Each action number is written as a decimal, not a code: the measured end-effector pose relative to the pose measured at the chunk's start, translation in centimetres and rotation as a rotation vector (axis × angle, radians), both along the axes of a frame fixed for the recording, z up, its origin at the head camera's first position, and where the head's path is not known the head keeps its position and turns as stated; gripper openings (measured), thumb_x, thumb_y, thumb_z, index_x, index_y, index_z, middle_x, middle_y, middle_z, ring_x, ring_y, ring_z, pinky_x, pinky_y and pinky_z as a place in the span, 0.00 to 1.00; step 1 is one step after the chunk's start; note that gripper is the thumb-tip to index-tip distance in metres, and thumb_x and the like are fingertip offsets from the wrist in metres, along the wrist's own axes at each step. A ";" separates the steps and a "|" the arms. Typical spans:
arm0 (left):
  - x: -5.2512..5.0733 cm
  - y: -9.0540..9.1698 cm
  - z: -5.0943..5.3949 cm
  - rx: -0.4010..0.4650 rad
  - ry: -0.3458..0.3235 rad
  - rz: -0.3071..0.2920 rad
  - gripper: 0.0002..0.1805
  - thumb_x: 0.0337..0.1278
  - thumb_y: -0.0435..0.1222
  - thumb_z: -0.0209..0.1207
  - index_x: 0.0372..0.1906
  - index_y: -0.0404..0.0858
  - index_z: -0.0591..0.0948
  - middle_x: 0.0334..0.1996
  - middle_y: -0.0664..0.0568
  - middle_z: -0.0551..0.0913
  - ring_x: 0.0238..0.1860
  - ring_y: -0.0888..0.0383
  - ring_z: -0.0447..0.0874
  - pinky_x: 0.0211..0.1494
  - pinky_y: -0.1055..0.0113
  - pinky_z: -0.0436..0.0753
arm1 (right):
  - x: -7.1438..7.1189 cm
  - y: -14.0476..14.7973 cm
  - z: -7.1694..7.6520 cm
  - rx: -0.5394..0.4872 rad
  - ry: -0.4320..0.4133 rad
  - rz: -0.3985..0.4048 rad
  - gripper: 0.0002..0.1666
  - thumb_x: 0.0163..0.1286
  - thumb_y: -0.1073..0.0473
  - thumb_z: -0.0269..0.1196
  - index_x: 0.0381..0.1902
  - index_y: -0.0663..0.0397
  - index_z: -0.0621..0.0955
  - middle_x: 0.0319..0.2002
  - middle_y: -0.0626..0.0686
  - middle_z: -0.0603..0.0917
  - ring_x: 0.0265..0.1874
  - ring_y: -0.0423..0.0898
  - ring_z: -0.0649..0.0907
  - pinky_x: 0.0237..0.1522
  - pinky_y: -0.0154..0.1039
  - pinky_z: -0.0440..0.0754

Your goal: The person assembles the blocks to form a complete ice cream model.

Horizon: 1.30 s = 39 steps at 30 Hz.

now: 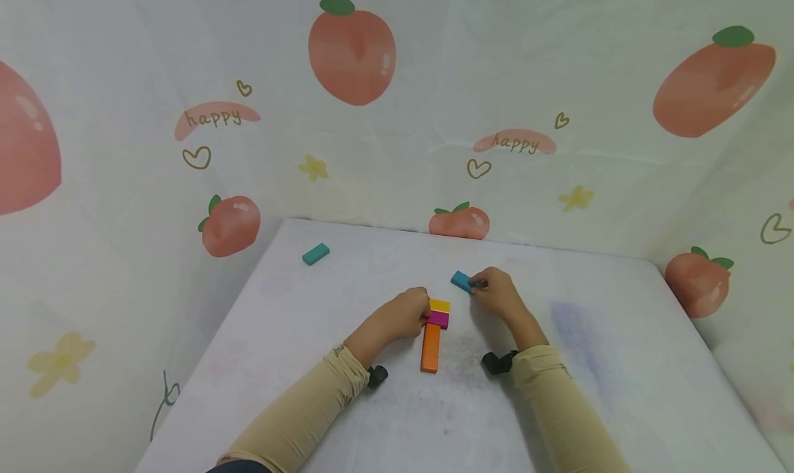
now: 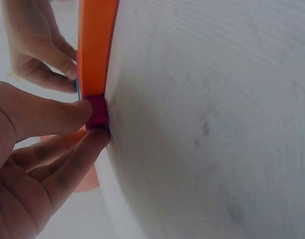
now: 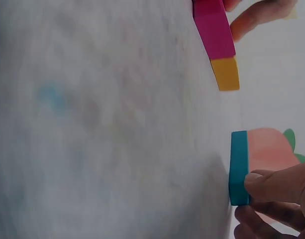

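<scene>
An orange block [image 1: 431,349] lies lengthwise on the white table, its far end meeting a magenta block [image 1: 439,320] set crosswise. Just beyond the magenta one sits a yellow block [image 1: 440,306]. My left hand [image 1: 406,314] pinches the left end of the magenta block [image 2: 98,110] between thumb and fingers. Farther back to the right, my right hand [image 1: 498,292] holds a blue block [image 1: 460,280] by its near end. In the right wrist view, the thumb presses one face of this blue block [image 3: 239,167], with fingers at its end; whether it touches the table is unclear.
A teal block [image 1: 316,254] lies alone near the table's back left corner. White cloth [image 1: 397,156] printed with fruit hangs behind and beside the table [image 1: 620,363]. Black wrist devices [image 1: 498,363] stick out below both hands.
</scene>
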State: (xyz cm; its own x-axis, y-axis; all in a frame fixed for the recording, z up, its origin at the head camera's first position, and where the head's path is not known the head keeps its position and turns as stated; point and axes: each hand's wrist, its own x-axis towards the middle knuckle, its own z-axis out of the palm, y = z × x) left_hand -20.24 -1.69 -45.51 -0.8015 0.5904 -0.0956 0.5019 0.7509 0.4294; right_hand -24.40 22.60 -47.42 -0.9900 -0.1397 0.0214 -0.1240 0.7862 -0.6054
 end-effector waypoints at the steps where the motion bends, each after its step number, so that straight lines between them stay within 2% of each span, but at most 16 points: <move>1: 0.0 0.0 0.1 0.002 0.003 -0.003 0.06 0.67 0.27 0.65 0.43 0.32 0.91 0.38 0.49 0.82 0.38 0.60 0.78 0.52 0.70 0.87 | 0.0 -0.1 0.0 0.000 -0.003 0.001 0.14 0.73 0.69 0.65 0.53 0.69 0.88 0.52 0.66 0.86 0.53 0.62 0.85 0.61 0.58 0.84; 6: 0.1 -0.1 0.4 0.016 0.002 -0.008 0.06 0.67 0.26 0.65 0.43 0.31 0.91 0.38 0.49 0.82 0.37 0.60 0.78 0.51 0.70 0.87 | 0.0 -0.9 -0.1 -0.004 -0.025 0.008 0.14 0.73 0.68 0.65 0.53 0.67 0.88 0.52 0.64 0.86 0.53 0.59 0.85 0.61 0.57 0.85; 14: 0.0 -0.2 0.2 0.016 0.000 -0.016 0.07 0.66 0.26 0.65 0.44 0.31 0.91 0.39 0.49 0.83 0.38 0.60 0.79 0.52 0.70 0.87 | 0.3 -2.0 0.1 -0.017 -0.063 0.024 0.13 0.75 0.68 0.65 0.53 0.65 0.89 0.52 0.62 0.86 0.53 0.58 0.85 0.62 0.56 0.85; 18: 0.0 -0.3 0.1 0.023 0.010 -0.028 0.07 0.66 0.25 0.65 0.45 0.30 0.90 0.40 0.48 0.84 0.39 0.59 0.81 0.53 0.69 0.88 | 0.4 -2.4 0.2 -0.021 -0.068 0.048 0.13 0.74 0.68 0.64 0.53 0.65 0.89 0.51 0.61 0.86 0.53 0.58 0.85 0.62 0.56 0.85; 25: 0.0 -0.3 -0.1 0.044 0.020 -0.032 0.06 0.65 0.25 0.66 0.43 0.30 0.90 0.38 0.48 0.83 0.37 0.60 0.79 0.50 0.70 0.87 | 0.5 -3.0 0.2 -0.030 -0.017 0.136 0.11 0.72 0.70 0.64 0.47 0.67 0.90 0.47 0.62 0.87 0.50 0.58 0.86 0.59 0.56 0.87; 34: -0.1 -0.3 -0.1 0.051 0.009 -0.021 0.06 0.65 0.25 0.66 0.44 0.30 0.89 0.38 0.48 0.82 0.37 0.60 0.78 0.49 0.71 0.85 | 1.0 -3.9 0.7 -0.038 -0.051 0.177 0.10 0.73 0.71 0.65 0.47 0.66 0.90 0.48 0.60 0.86 0.50 0.57 0.86 0.57 0.54 0.88; 39: -0.1 -0.4 0.0 0.057 -0.001 -0.032 0.03 0.65 0.25 0.66 0.40 0.31 0.89 0.34 0.51 0.79 0.36 0.59 0.75 0.46 0.72 0.81 | 1.2 -4.1 0.8 -0.046 -0.061 0.196 0.11 0.73 0.71 0.64 0.47 0.66 0.91 0.48 0.59 0.86 0.50 0.56 0.86 0.58 0.53 0.88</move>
